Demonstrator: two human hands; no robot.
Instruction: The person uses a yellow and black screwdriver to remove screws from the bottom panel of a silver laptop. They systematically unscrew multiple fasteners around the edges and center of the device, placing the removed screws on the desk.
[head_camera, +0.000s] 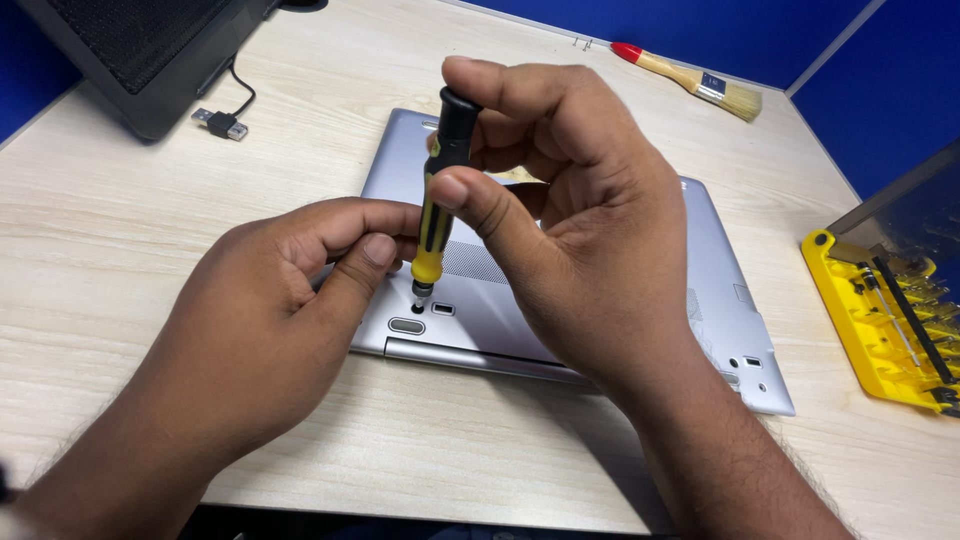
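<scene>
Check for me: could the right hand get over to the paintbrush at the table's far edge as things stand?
Probably yes: bare table lies between, but the right hand is busy gripping the screwdriver; the paintbrush lies unobstructed.

An office cubicle turned repair bench. Blue partition walls (880, 70) hem a pale wood-grain desk (110, 230); yellow bit tray (880, 320) and brush (690, 80) lie there.

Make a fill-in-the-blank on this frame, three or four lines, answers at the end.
1. The right hand holds a black and yellow ____ upright.
2. Its tip rests on the underside of a silver ____, near the left hand.
3. At the table's far edge lies a brush whose handle has a ____ tip.
4. The bit tray at the right is ____ in colour.

Missing words: screwdriver; laptop; red; yellow
</scene>
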